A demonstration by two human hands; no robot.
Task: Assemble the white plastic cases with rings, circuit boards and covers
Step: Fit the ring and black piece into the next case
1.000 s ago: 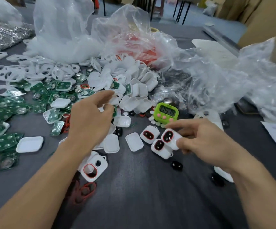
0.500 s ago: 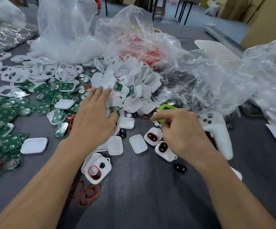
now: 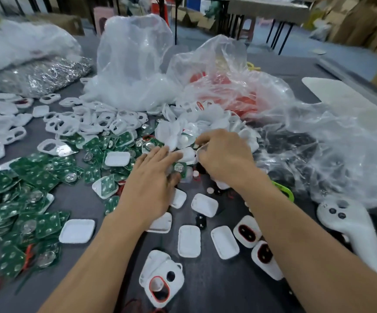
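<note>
L hand (image 3: 153,184) flat, fingers straight, resting on green square circuit boards (image 3: 179,169). R hand (image 3: 224,157) curled, gripping white plastic case (image 3: 200,149) at far pile.

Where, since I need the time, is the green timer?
Head view, right of centre: the green timer peeks out from behind the right forearm, left of the white controller.

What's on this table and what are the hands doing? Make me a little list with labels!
Left hand: reaches over the parts, grip unclear
Right hand: fingers curled on a white case in the heap
Circuit boards: green, piled at left
Ringed cases: two, beside right forearm
Table: grey
</note>
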